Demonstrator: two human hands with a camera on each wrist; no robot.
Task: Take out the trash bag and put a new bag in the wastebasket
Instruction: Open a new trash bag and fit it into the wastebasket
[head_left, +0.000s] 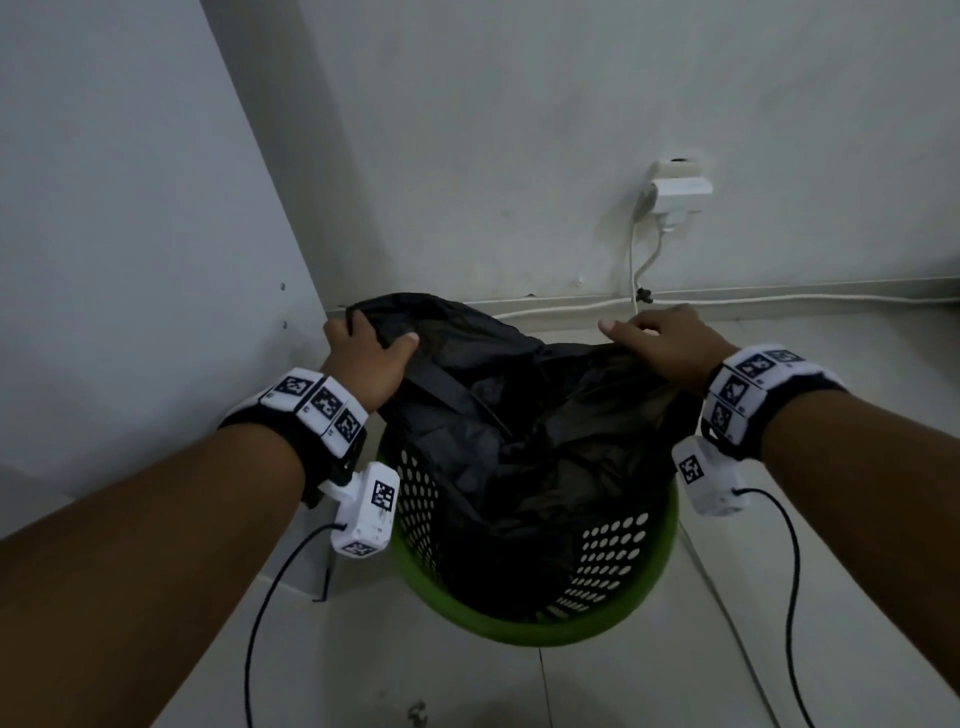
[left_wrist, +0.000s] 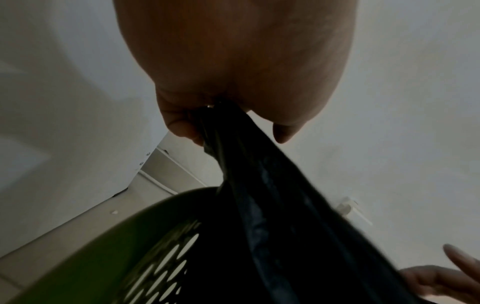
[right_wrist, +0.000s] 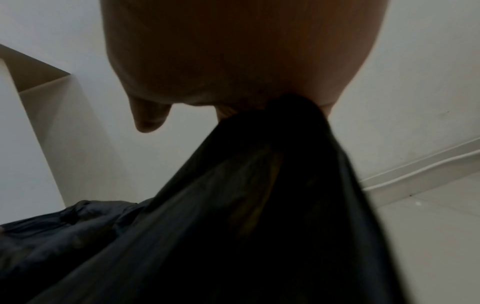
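L hand (head_left: 366, 358): fingers curled tight round the bunched far-left edge of the black trash bag (head_left: 519, 441), thumb lying on top.
R hand (head_left: 662, 345): grips the bag's far-right edge in a closed fist, thumb sticking out twd the middle.
Bag: stretched betw. both hands, top raised above the rim, lower part inside the green wastebasket (head_left: 519, 626).
Basket: on pale floor, near the wall corner; perforated sides.
Bkgd: white plug (head_left: 675, 195) w/ cord (head_left: 636, 270) on wall behind.
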